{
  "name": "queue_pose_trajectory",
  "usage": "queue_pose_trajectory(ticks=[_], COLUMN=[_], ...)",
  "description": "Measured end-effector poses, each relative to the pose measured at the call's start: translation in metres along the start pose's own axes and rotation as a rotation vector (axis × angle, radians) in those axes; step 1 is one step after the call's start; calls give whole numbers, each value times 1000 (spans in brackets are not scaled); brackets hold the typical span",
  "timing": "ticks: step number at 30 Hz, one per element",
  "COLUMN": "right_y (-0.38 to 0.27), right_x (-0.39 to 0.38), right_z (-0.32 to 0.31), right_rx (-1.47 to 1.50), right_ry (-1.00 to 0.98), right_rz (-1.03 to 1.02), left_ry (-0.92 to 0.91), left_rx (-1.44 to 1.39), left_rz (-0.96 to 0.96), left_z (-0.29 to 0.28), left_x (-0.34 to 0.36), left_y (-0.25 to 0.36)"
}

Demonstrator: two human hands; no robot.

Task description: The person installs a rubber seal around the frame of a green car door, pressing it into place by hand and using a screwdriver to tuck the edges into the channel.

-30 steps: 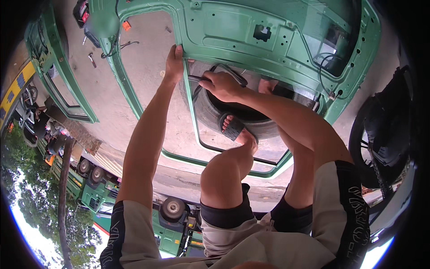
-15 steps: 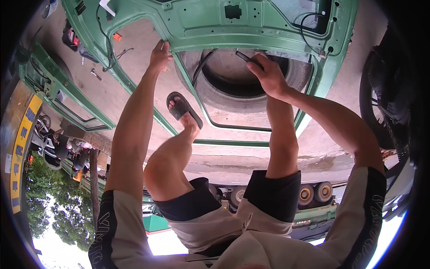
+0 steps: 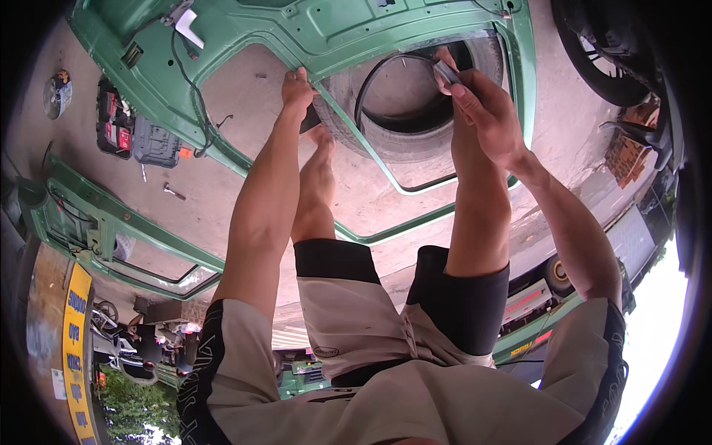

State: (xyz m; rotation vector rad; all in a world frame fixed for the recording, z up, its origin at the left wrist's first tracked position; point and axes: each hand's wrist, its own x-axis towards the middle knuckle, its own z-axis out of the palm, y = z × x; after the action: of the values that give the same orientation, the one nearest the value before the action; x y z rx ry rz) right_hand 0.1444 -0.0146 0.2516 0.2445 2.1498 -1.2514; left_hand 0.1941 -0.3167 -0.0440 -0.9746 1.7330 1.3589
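A large green vehicle door (image 3: pixel 348 53) with window openings stretches across the top of the head view. My left hand (image 3: pixel 298 90) is closed around the door's frame, where a thin divider bar (image 3: pixel 361 139) meets it. In my right hand (image 3: pixel 489 111), above the right window opening, is a short grey-black piece gripped between thumb and fingers. A thin black strip (image 3: pixel 361 96) curves leftward from near that piece into the opening; whether they are joined is hard to see. My right foot shows partly behind the right hand, and my left foot is partly hidden behind the left arm.
Below the right opening lies a tyre (image 3: pixel 389 127) on the concrete floor. An open toolbox (image 3: pixel 119 130) and a ratchet-like tool (image 3: pixel 174 191) lie at left, beyond a second green door (image 3: pixel 141 231). A motorbike wheel (image 3: pixel 593 59) stands at upper right, and a truck (image 3: pixel 534 300) is in the background.
The camera view has shifted. My right hand has turned and lifted the grey-black piece rightward. My left foot has moved in toward the door; the left hand keeps its hold on the frame.
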Motion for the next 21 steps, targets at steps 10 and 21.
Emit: queue_pose_trajectory(ticks=[10, 21], right_y=[-8, 103], right_x=[-52, -121], right_z=[35, 147], right_rx=[-270, 132], right_ry=[-170, -73], right_rz=[30, 198], left_ry=[-78, -88], left_rx=[-128, 170], left_rz=[-55, -153], left_z=[-16, 1], left_x=[-16, -27], left_y=[6, 22])
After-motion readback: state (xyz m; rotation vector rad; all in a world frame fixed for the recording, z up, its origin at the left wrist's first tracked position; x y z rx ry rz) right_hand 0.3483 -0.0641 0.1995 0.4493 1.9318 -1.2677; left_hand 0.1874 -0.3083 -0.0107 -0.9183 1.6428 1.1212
